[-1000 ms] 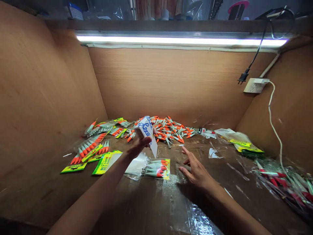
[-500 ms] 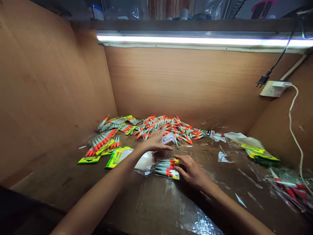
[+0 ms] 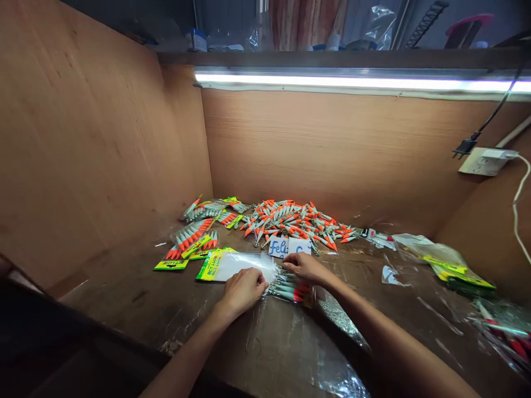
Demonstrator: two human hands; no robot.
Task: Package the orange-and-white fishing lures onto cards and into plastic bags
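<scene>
My left hand [image 3: 245, 290] is closed at the near left edge of a clear plastic bag of fishing lures [image 3: 288, 293], its thumb and fingertips pinched together. Across the bag's far edge reaches my right hand [image 3: 306, 267], fingers bent and pinching there. The lures inside are pale with orange ends and lie side by side, partly covered by that hand. Under and beside my left hand is a stack of flat empty bags [image 3: 244, 264] with yellow-green printed headers. Two handwritten paper cards [image 3: 299, 247] lie just beyond my right hand.
A heap of loose orange-and-white lures [image 3: 292, 221] lies against the back panel. Filled lure packs [image 3: 193, 237] are piled at left. More packaging [image 3: 456, 265] and bagged red lures [image 3: 506, 331] lie at right. A power strip [image 3: 483, 161] hangs on the right wall.
My left hand has come back from near the paper cards to the bag's left end. My right hand has moved from the bag's right end to its far left edge.
</scene>
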